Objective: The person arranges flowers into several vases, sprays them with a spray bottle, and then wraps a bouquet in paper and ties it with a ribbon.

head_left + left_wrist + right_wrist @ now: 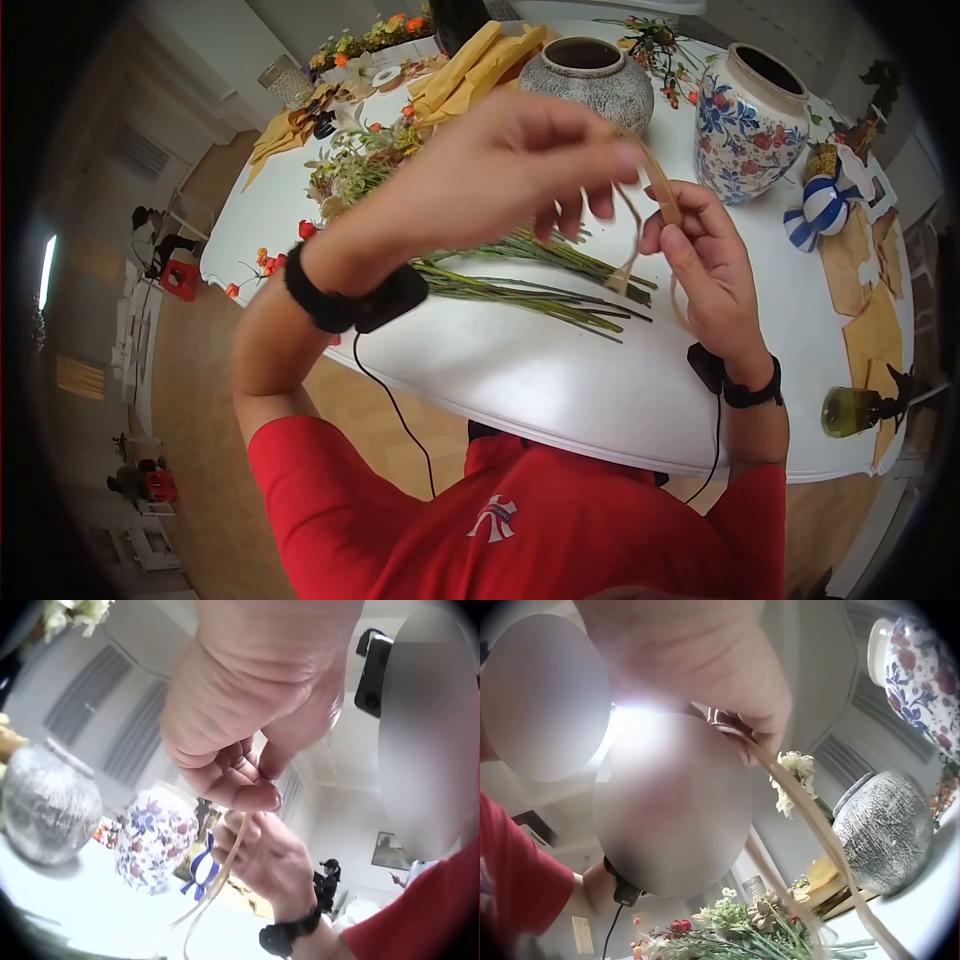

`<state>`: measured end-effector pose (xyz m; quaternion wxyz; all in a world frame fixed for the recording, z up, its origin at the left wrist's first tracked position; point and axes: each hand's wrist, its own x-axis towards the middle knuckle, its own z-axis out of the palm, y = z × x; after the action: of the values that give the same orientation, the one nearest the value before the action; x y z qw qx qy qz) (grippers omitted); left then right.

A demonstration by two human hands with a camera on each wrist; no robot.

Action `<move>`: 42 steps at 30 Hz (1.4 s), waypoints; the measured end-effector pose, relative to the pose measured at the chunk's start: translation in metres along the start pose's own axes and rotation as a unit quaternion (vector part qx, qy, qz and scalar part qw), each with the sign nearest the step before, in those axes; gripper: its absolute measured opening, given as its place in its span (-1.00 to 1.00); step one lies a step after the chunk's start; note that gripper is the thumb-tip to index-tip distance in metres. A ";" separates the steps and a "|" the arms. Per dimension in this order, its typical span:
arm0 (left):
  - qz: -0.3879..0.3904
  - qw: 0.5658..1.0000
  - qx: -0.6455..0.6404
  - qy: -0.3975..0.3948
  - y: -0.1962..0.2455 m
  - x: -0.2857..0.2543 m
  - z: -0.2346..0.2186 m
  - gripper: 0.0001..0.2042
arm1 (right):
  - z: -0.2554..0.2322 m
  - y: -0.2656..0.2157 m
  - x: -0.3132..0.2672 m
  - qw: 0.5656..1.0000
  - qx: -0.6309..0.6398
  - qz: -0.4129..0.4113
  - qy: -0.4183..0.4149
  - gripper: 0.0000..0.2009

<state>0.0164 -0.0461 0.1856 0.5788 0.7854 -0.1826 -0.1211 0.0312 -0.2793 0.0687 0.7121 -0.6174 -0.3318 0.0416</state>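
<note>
A thin tan ribbon point(659, 182) point(225, 871) point(814, 817) runs between the two hands, its loose ends hanging down. My left hand point(515, 165) is raised over the table and pinches the ribbon between thumb and fingertips, as the left wrist view shows. Close beside it, the right hand point(708, 270) grips the same ribbon between thumb and curled fingers. Below them a bundle of flowers lies on its side, its green stems point(535, 305) pointing right and its pale blooms point(340, 180) at the left, partly covered by the left forearm.
On the white table point(480, 370) stand a grey textured vase point(590, 92) and a floral vase point(745, 130). Yellow wrapping paper point(470, 75) lies at the back. To the right are a blue-striped ribbon bow point(825, 207), brown paper point(868, 340) and a green spray bottle point(850, 412).
</note>
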 end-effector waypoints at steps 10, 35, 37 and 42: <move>0.072 0.949 0.068 0.299 0.056 0.047 -0.177 -0.64 | -0.006 0.004 0.009 0.992 -0.108 -0.052 0.034 -0.53; -0.114 0.725 0.671 0.108 -0.191 0.197 -0.291 -0.51 | -0.030 0.055 0.022 0.948 -0.303 0.049 -0.085 -0.64; 0.023 0.670 0.730 0.131 -0.187 0.178 -0.290 -0.48 | -0.027 0.057 0.020 0.936 -0.331 0.037 -0.112 -0.62; 0.012 0.728 0.676 0.114 -0.081 0.079 -0.161 -0.53 | -0.019 0.070 0.012 0.923 -0.359 0.036 -0.136 -0.62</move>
<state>0.1647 0.0810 0.1582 -0.0869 0.9747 -0.1581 0.1318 0.0756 -0.2736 0.0102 0.3885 -0.8316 -0.3958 0.0288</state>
